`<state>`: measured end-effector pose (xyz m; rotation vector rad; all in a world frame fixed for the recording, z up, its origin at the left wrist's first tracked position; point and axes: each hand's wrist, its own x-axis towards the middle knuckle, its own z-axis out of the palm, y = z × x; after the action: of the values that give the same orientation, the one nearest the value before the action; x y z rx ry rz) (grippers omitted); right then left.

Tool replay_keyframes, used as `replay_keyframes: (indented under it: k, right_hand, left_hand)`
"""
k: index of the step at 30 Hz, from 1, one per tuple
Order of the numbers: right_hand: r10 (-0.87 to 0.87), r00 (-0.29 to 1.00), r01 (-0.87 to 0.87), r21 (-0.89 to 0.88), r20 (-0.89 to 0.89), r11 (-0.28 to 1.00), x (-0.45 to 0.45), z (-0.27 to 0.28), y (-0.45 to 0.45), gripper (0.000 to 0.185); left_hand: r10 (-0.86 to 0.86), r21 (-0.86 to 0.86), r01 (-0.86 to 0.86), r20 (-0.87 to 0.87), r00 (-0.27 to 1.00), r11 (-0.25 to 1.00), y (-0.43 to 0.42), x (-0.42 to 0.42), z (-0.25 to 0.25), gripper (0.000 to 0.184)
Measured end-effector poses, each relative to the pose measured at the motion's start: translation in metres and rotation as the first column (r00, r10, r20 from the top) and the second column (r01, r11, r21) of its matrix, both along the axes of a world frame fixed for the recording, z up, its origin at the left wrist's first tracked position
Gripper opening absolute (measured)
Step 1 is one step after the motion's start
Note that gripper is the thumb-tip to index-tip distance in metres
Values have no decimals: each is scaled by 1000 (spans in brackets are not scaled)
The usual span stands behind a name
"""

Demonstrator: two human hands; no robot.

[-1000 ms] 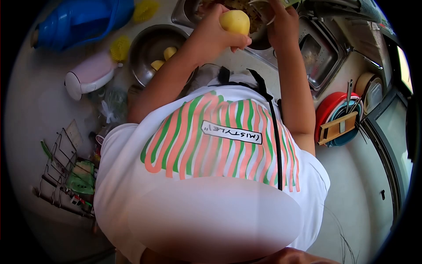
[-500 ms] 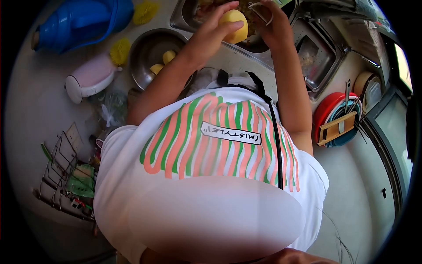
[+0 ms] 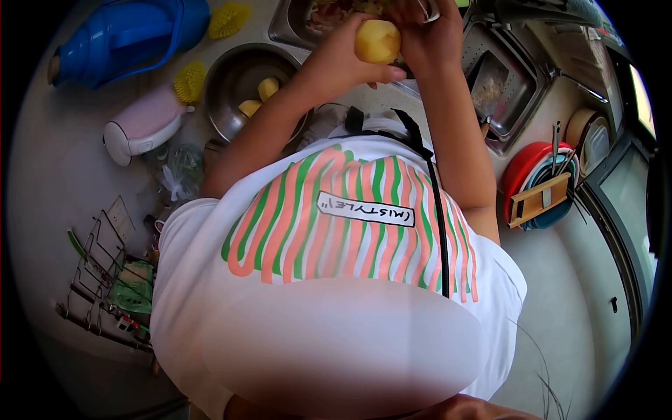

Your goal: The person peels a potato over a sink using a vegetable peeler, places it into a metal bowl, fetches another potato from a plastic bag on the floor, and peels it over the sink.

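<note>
My left hand (image 3: 341, 61) is closed around a peeled yellow potato (image 3: 378, 42), its thumb stretched below it. Close beside it, my right hand (image 3: 432, 43) grips a peeler (image 3: 429, 10), of which only a pale part shows at the top edge. Both hands are above the front of a metal sink (image 3: 281, 26) with scraps and peelings in it. To the left, a steel bowl (image 3: 227, 80) holds yellow potato pieces (image 3: 268, 88); my left forearm covers part of its rim.
A blue thermos (image 3: 126, 49), a pink kettle (image 3: 150, 120) and yellow scrubbers (image 3: 188, 82) stand left. On the right are a second sink basin (image 3: 521, 105) with a cleaver-like blade (image 3: 488, 84), and stacked basins (image 3: 521, 164) under a wooden slicer (image 3: 539, 201). A wire rack (image 3: 87, 280) is lower left.
The potato has turned in my left hand and come slightly nearer to me. My right hand has moved closer to it, and the peeler is now mostly hidden.
</note>
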<state>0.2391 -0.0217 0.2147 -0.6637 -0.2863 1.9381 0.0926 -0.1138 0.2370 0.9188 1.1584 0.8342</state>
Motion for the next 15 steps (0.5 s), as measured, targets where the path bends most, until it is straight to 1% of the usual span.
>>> replay_keyframes:
  k: [1, 3, 4, 7, 8, 10, 11, 12, 13, 15]
  right_hand:
    - [-41, 997, 45, -63, 71, 997, -3, 7, 0, 23]
    - [-104, 970, 145, -180, 219, 973, -13, 26, -4, 23]
    - [-47, 988, 64, -113, 146, 992, -6, 14, -5, 25]
    - [118, 911, -140, 28, 394, 990, 5, 19, -12, 25]
    - [142, 905, -197, 98, 401, 976, 9, 13, -12, 26]
    - [180, 827, -287, 124, 533, 950, 5, 23, -16, 26]
    - [193, 780, -331, 131, 595, 934, 3, 28, -19, 26]
    - [199, 777, -365, 171, 597, 915, 1, 29, -20, 25]
    - [216, 775, -384, 171, 594, 908, 1, 31, -20, 25]
    - [249, 769, -419, 170, 589, 892, 3, 33, -19, 24]
  left_hand:
    - [-76, 46, 79, -61, 995, 996, 2, -3, 0, 69]
    - [-44, 1, 44, 31, 999, 999, 4, -2, 3, 70]
    - [-25, -22, 27, 76, 997, 999, 4, -2, 4, 70]
    - [36, -43, -30, 135, 990, 999, 4, 1, 5, 65]
    - [42, 3, -43, 91, 995, 999, 5, 3, 4, 62]
    - [60, 92, -60, 5, 998, 994, 6, 6, 1, 54]
    - [47, 64, -49, 24, 999, 997, 5, 6, -1, 52]
    - [36, 39, -38, 43, 998, 999, 5, 4, -4, 50]
    - [25, 13, -26, 61, 998, 1000, 4, 3, -4, 48]
    - [-20, -1, 20, 38, 999, 1000, 3, 1, 9, 48]
